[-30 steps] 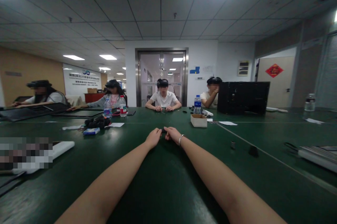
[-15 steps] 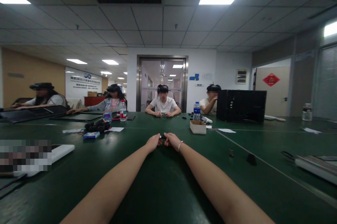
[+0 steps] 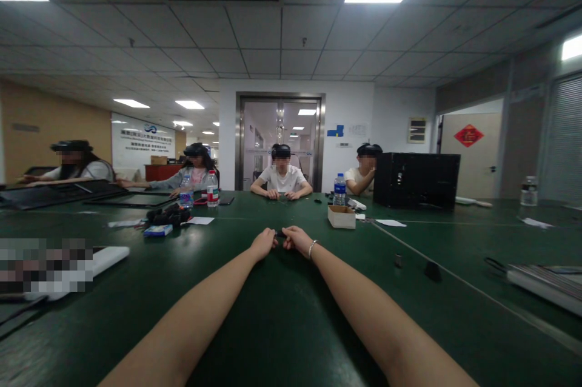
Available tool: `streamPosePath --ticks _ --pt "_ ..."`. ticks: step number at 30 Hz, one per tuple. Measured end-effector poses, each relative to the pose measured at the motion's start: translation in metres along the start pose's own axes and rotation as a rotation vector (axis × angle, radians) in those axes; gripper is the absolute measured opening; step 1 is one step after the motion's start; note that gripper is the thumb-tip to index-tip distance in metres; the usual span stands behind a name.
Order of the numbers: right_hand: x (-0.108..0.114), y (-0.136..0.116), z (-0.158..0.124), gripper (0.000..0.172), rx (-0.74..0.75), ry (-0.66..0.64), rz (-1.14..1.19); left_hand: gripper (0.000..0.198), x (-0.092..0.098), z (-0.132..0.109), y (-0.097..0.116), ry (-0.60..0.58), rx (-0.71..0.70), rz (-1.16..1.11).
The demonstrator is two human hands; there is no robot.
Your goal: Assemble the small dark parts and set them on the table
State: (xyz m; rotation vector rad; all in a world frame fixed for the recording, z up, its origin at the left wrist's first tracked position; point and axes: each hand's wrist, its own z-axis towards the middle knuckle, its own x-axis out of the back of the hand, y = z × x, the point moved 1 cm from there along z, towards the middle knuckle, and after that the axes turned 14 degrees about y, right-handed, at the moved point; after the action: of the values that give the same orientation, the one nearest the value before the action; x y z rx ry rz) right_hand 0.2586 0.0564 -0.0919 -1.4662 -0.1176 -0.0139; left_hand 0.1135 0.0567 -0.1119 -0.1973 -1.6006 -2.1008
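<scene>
Both my arms stretch forward over the dark green table [image 3: 282, 314]. My left hand [image 3: 264, 244] and my right hand [image 3: 297, 240] face each other, fingers closed in a pinch. Between their fingertips they hold a small dark object [image 3: 279, 234], too small and too much covered to name. A silvery bracelet [image 3: 311, 248] circles my right wrist. Beyond my right hand stands an open cardboard box [image 3: 341, 218]. Farther to the right, a small metallic piece [image 3: 398, 261] and a black wedge-shaped piece [image 3: 433, 271] rest on the table.
Several people in headsets sit around the table, one person [image 3: 280, 178] straight across. Two bottles [image 3: 212, 189], a black cable bundle [image 3: 169, 215] and a blue-and-white packet [image 3: 157, 230] are at left. A black monitor [image 3: 416, 181] and another bottle [image 3: 339, 190] stand at right.
My hands stay together at nearly the same place. The small dark object between them has shifted slightly, and its bright glint no longer shows. The whole view has tilted a little.
</scene>
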Motion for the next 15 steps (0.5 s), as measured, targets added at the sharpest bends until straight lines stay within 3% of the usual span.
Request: streamPosePath --ticks 8,15 --pt "-0.001 -0.003 -0.008 0.013 0.003 -0.025 -0.009 0.03 0.0 -0.001 0.002 -0.031 -0.035 0.106" --pt "0.01 -0.013 -0.011 0.019 -0.049 -0.187 -0.21 0.027 0.004 -0.013 0.01 -0.093 -0.064 0.131"
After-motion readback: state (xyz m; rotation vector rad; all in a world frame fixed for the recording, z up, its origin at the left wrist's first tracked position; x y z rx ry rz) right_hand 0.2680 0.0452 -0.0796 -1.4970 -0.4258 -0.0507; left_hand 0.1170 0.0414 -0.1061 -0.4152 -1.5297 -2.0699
